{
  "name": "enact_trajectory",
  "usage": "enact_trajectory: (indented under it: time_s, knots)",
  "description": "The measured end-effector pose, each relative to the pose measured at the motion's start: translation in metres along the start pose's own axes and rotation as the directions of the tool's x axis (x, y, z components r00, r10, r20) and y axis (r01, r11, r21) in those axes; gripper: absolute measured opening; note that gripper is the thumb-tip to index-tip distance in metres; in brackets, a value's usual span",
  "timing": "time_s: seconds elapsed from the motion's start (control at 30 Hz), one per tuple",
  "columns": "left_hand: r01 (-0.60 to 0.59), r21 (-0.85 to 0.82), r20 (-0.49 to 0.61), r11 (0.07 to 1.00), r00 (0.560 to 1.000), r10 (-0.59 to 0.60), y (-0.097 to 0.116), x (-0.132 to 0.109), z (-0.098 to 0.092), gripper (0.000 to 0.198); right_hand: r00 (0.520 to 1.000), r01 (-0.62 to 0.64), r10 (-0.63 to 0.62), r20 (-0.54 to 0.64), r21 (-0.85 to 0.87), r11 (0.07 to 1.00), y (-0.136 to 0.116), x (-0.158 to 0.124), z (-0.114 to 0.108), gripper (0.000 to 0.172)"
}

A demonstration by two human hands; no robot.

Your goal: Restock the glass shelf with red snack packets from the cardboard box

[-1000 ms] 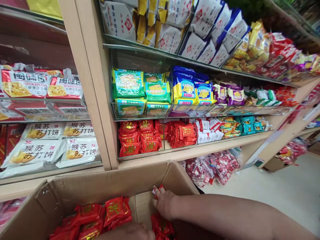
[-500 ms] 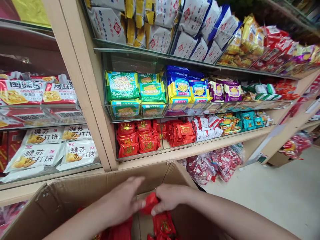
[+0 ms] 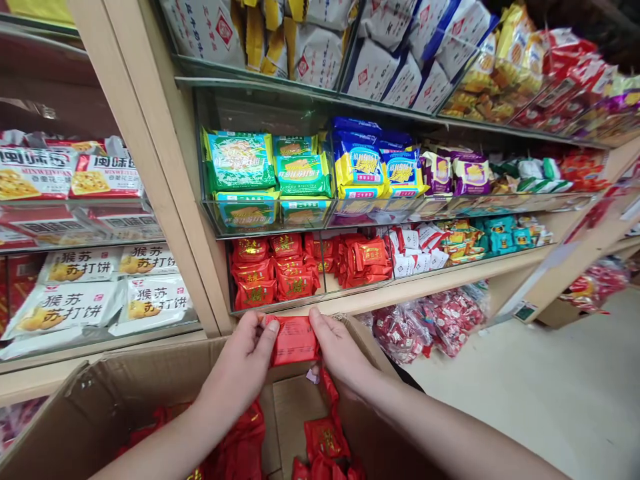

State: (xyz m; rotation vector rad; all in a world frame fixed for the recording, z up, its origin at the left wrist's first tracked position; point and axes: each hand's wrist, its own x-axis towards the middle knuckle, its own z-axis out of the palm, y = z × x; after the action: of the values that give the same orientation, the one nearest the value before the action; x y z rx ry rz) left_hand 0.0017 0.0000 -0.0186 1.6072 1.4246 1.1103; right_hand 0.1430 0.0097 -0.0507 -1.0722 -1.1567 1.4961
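Observation:
Between both hands is a red snack packet [image 3: 295, 340], its plain side with small print facing me. My left hand [image 3: 249, 347] pinches its left end, thumb on top. My right hand [image 3: 336, 343] closes on the right end. The packet is above an open cardboard box [image 3: 150, 373]. Inside the box, red packets with gold print [image 3: 327, 437] lie on the right, and a larger heap of red packets [image 3: 240, 440] lies on the left, partly behind my left forearm. A small pale scrap [image 3: 313, 375] shows just under the right hand.
Beyond the box stands a wooden shelf with glass fronts. Its bottom row holds red packets [image 3: 255, 283] and white-and-red ones [image 3: 415, 247]; green biscuit packs [image 3: 240, 163] sit above. White cracker packs [image 3: 75, 307] fill the left shelf. Clear bags of red packets [image 3: 400, 333] rest on the floor.
Both hands have risen from inside the box toward the shelf, bringing the red packet up. My left hand, earlier with fingers spread, now grips the packet's left end.

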Motion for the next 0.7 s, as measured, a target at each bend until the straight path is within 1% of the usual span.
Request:
enact_trajectory:
  time_s: [0.03,0.1,0.2,0.27,0.33,0.43,0.5,0.57,0.63,0.7]
  knots:
    - [-0.008,0.036,-0.037,0.999,0.999,0.01,0.002,-0.002,0.002,0.023,0.999,0.028,-0.03,-0.035,-0.058,0.998,-0.001,0.002,0.002,0.044]
    - [-0.016,0.077,-0.11,0.997,0.994,0.025,0.005,-0.004,0.004,0.023,0.994,0.07,-0.082,-0.07,-0.169,0.983,-0.004,0.006,0.006,0.049]
    - [-0.043,0.063,-0.169,0.997,0.984,0.053,0.009,-0.006,0.004,0.021,0.98,0.142,-0.177,-0.092,-0.3,0.943,-0.007,0.008,0.011,0.049]
    - [-0.078,0.033,-0.16,0.996,0.984,0.082,0.009,-0.006,0.002,0.019,0.948,0.226,-0.291,-0.129,-0.37,0.901,-0.007,0.008,0.014,0.045]
    - [-0.098,0.003,-0.145,0.995,0.985,0.098,0.008,-0.007,0.0,0.017,0.904,0.294,-0.396,-0.162,-0.437,0.85,-0.005,0.009,0.015,0.039]
    - [-0.102,-0.025,-0.129,0.994,0.987,0.098,0.006,-0.008,-0.002,0.017,0.861,0.338,-0.48,-0.166,-0.517,0.786,-0.002,0.009,0.013,0.035]
    - [-0.099,-0.054,-0.127,0.994,0.988,0.091,0.007,-0.009,-0.002,0.017,0.847,0.358,-0.507,-0.161,-0.534,0.766,-0.003,0.006,0.012,0.032]
    - [-0.076,-0.128,-0.101,0.989,0.993,0.064,0.01,-0.01,-0.001,0.019,0.843,0.387,-0.518,-0.145,-0.504,0.772,-0.008,0.0,0.011,0.03]
    - [-0.039,-0.24,-0.053,0.97,0.998,0.027,0.015,-0.01,-0.001,0.02,0.84,0.428,-0.526,-0.137,-0.43,0.795,-0.014,-0.007,0.01,0.028]
    - [-0.011,-0.338,-0.027,0.941,1.0,0.001,0.02,-0.01,-0.003,0.022,0.849,0.454,-0.505,-0.153,-0.275,0.847,-0.02,-0.011,0.008,0.027]
